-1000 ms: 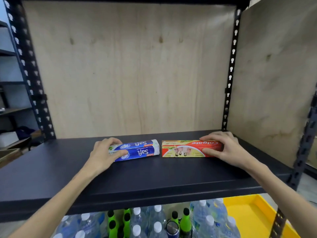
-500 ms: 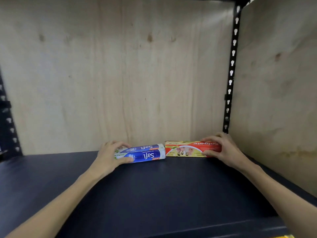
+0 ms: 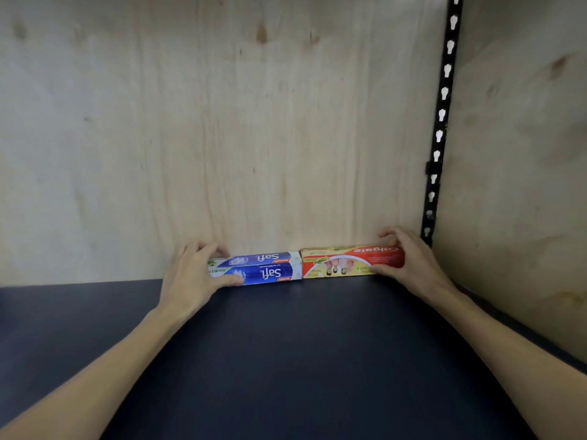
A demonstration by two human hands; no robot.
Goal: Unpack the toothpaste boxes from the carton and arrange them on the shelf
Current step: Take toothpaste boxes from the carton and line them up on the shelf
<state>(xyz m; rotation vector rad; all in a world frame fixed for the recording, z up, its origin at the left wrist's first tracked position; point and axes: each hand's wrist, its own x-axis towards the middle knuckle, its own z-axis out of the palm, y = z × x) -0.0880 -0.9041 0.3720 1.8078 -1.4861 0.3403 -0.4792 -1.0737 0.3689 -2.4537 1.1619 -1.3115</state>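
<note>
The blue box (image 3: 263, 268) and the red box (image 3: 349, 261) lie end to end on the dark shelf (image 3: 286, 360), at its rear, against or just short of the plywood back panel (image 3: 222, 122); the exact gap behind them cannot be told. Their facing ends touch or nearly touch near the middle of the view. Both lie on a long side with the print upside down to the wearer.

The left hand (image 3: 193, 274) grips the outer end of the blue box, thumb on the front face and fingers curled over the top. The right hand (image 3: 413, 265) grips the outer end of the red box the same way, close to the black slotted upright (image 3: 440, 128) and the plywood side wall (image 3: 524, 154).

The step in hand looks like placing: both boxes are down on the shelf and being squared into a row along the back. The carton is not in view, so how many boxes remain cannot be judged; the rest of the shelf is bare, which suggests the job is at an early stage.

Next, the hands would need to let go without dragging the boxes out of line, then withdraw toward the carton for more. A light check that the two ends meet flush and both sit parallel to the back panel would help, since later boxes will line up against these.
</note>
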